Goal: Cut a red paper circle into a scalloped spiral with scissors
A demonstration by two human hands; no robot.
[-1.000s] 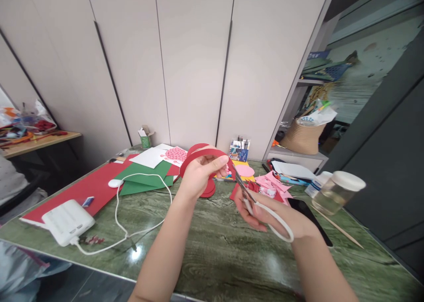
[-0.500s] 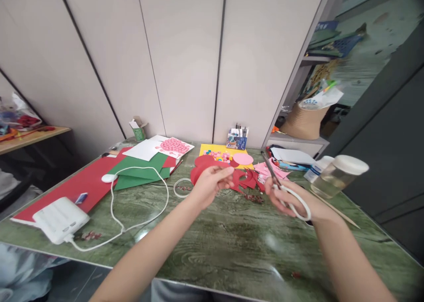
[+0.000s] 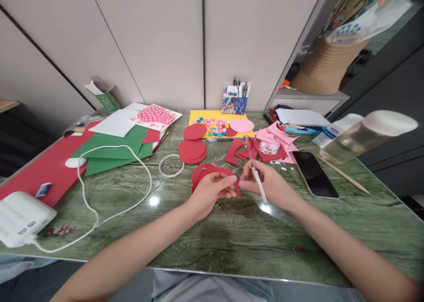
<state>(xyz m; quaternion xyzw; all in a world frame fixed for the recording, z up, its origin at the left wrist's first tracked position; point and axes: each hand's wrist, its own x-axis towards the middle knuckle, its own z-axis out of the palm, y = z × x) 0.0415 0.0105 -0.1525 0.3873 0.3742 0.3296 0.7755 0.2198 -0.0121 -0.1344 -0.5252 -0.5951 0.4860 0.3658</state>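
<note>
Pinching a curled red paper strip (image 3: 198, 178) in your left grip (image 3: 210, 189), scissors (image 3: 255, 175) held in your right grip (image 3: 271, 185), you risk tearing the strip by tugging.

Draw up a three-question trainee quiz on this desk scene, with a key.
1. Multiple choice: what is in the right grip?
a) pencil
b) scissors
c) charging cable

2. True or false: in this view, the phone lies farther right than the scissors.

3. Fill in: the left grip holds curved paper coloured ____.

Key: 1. b; 2. true; 3. red
</note>
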